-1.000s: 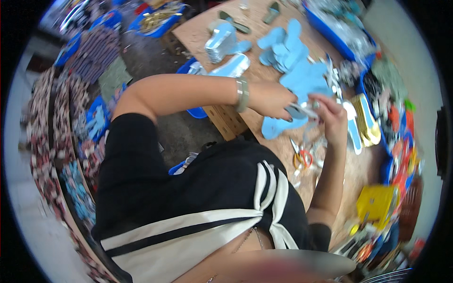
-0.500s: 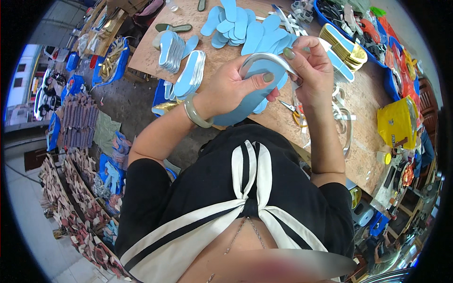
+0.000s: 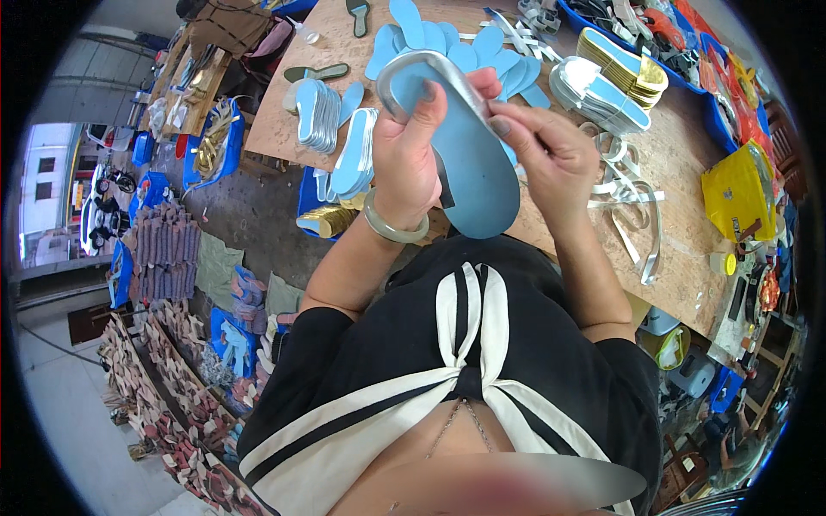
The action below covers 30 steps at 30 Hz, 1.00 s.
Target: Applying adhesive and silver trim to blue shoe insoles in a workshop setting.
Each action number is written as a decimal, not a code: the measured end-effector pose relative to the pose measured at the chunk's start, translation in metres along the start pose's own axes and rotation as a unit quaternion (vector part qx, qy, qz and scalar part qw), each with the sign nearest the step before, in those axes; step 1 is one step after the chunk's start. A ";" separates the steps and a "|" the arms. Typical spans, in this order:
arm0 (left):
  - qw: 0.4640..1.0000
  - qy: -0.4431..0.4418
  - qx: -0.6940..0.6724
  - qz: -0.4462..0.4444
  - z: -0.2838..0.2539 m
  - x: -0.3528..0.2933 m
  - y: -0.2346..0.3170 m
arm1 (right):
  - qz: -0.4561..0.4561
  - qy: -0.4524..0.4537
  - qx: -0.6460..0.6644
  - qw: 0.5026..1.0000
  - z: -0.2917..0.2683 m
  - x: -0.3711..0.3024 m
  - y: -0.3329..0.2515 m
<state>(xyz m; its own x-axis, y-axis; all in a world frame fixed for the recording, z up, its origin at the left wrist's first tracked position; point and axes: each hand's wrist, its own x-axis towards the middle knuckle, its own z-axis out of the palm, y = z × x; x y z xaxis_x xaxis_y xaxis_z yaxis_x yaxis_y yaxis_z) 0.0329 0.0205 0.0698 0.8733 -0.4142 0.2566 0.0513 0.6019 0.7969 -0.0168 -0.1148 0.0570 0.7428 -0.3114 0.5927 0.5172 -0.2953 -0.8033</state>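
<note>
A blue shoe insole point(image 3: 477, 185) is held up in front of me, its heel end toward my body. A shiny silver strip point(image 3: 420, 58) curves around its far end and along its right edge. My left hand point(image 3: 411, 159) grips the insole from the left, thumb pressed on its upper face and fingers underneath. At the right edge, my right hand point(image 3: 551, 150) pinches the silver strip between thumb and fingers. A dark patch point(image 3: 445, 181) shows at the insole's left edge beside my left palm. The fingers beneath the insole are mostly hidden.
Loose blue insoles point(image 3: 465, 58) lie on the wooden table point(image 3: 680, 258) beyond my hands. Silver-edged stacks point(image 3: 318, 120) stand left, and gold-edged ones point(image 3: 624, 64) at the right. Loose strips point(image 3: 632, 193) lie right, near a yellow bag point(image 3: 731, 202). Blue bins point(image 3: 215, 142) stand on the floor.
The insole has turned so its long face shows, with its lower end nearer my body. My left hand has shifted its hold, and my right hand has moved down to the insole's right edge.
</note>
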 end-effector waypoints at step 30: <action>0.996 0.075 0.046 -0.023 0.000 -0.016 -0.031 | 0.098 -0.086 -0.039 0.991 -0.012 -0.020 0.022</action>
<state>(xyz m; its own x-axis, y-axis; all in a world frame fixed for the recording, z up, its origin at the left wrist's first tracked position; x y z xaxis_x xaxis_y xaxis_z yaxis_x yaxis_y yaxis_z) 0.0178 0.0083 0.0408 0.9337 -0.3293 0.1403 0.0539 0.5168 0.8544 -0.0250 -0.1259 0.0280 0.8907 -0.2129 0.4017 0.3266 -0.3152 -0.8911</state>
